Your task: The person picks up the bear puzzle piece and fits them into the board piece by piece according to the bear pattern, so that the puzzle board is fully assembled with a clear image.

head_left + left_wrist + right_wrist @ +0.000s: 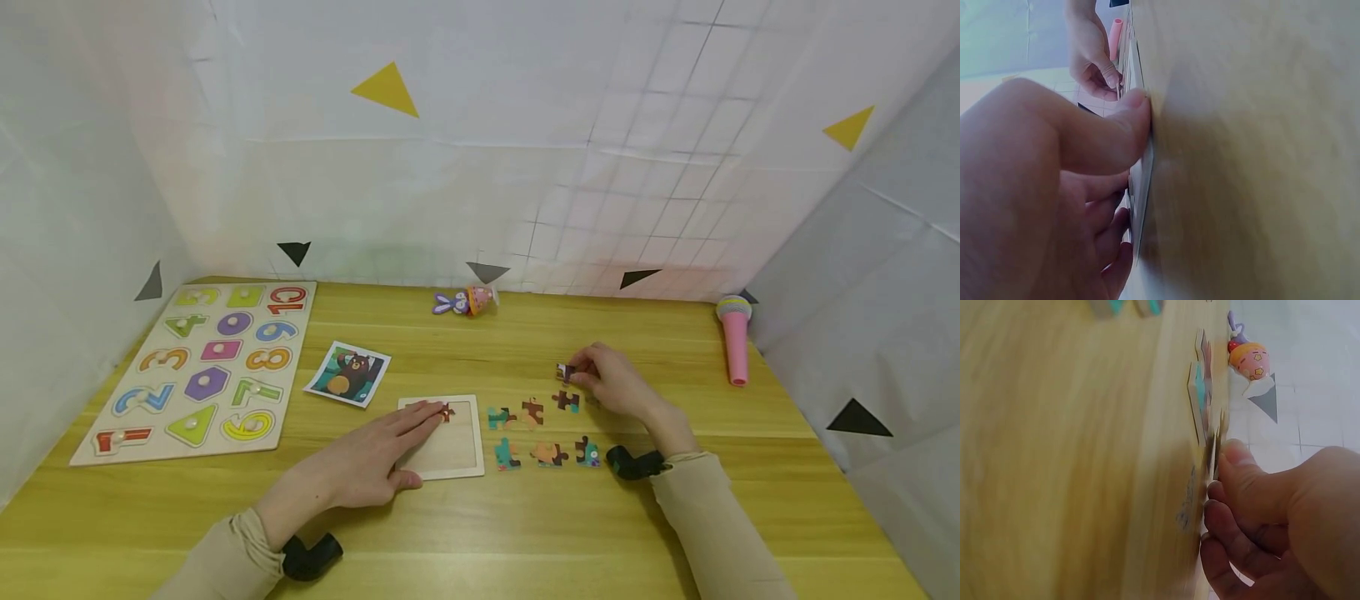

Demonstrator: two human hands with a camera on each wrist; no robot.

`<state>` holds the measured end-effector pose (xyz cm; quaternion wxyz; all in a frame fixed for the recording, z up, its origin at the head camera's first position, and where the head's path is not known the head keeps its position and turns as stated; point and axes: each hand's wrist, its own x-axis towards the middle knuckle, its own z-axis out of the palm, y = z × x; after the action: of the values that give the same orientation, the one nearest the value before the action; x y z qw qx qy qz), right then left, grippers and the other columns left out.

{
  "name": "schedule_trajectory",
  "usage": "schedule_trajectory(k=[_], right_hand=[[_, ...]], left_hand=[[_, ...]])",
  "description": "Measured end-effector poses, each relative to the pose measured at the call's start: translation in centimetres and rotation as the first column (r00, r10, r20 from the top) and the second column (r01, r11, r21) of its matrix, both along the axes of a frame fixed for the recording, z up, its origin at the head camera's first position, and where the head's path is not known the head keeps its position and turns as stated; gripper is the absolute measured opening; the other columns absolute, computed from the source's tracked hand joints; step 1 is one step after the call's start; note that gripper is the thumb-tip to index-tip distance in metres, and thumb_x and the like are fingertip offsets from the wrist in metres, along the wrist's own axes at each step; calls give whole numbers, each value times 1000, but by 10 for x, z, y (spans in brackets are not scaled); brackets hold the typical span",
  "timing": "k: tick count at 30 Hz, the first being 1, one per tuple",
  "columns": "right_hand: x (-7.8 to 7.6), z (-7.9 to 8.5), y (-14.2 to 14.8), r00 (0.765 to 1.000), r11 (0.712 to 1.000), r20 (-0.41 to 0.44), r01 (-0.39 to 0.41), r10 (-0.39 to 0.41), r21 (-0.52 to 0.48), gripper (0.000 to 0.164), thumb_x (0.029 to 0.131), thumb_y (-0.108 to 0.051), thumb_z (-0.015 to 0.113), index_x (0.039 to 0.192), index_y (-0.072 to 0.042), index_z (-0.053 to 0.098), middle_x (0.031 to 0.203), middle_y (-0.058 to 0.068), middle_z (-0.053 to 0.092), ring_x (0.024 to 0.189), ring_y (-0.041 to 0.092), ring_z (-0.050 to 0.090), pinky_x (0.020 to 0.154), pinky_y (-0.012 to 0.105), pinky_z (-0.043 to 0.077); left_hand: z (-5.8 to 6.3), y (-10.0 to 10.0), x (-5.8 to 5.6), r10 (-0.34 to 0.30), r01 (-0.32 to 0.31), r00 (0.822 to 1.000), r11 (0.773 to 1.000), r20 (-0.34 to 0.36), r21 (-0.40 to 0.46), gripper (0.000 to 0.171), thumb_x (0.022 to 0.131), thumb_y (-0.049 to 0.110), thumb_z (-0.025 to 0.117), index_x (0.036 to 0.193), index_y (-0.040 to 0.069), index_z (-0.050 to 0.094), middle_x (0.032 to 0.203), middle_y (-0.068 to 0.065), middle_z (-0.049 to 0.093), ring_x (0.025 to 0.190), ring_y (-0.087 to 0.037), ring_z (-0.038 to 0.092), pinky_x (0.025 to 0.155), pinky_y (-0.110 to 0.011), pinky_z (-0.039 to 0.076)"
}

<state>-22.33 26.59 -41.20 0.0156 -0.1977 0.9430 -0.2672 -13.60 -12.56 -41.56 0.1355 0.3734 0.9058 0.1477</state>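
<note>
My left hand lies across the left side of a small wooden puzzle tray, fingers extended and thumb at its near edge. Just beyond the fingertips, a brown puzzle piece shows in the tray's upper part, partly covered. To the right, my right hand pinches another jigsaw piece between thumb and fingers; in the right wrist view this piece appears edge-on. Several loose pieces lie between the tray and that hand, among them an orange-brown piece and a dark brown one.
A bear picture card lies left of the tray, beside a large number-and-shape board. At the back is a purple rabbit toy; a pink toy microphone lies far right. White sheeting encloses the table's back and sides.
</note>
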Motion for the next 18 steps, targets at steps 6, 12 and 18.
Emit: schedule_trajectory(k=[6, 12, 18], right_hand=[[0, -2, 1, 1000, 999, 8, 24, -24, -28, 17, 99, -5, 60, 113, 5, 62, 103, 15, 61, 91, 24, 60, 78, 38, 52], [-2, -3, 2, 997, 996, 28, 72, -70, -56, 18, 101, -5, 57, 116, 5, 61, 107, 18, 65, 96, 29, 63, 81, 42, 53], [-3, 0, 2, 994, 993, 52, 95, -92, -73, 20, 101, -3, 55, 117, 6, 62, 108, 19, 67, 94, 27, 64, 77, 38, 53]], left_hand=[[-1, 0, 0, -8, 8, 1000, 1000, -13, -3, 76, 100, 39, 56, 161, 12, 18, 169, 0, 13, 155, -24, 14, 123, -46, 24], [0, 1, 0, -4, 4, 1000, 1000, -15, -1, 76, 100, 39, 57, 161, 12, 20, 169, 0, 14, 155, -23, 15, 123, -46, 24], [0, 0, -1, -10, 10, 1000, 1000, -20, 4, 76, 100, 39, 57, 161, 12, 20, 168, -1, 15, 154, -24, 15, 123, -46, 24]])
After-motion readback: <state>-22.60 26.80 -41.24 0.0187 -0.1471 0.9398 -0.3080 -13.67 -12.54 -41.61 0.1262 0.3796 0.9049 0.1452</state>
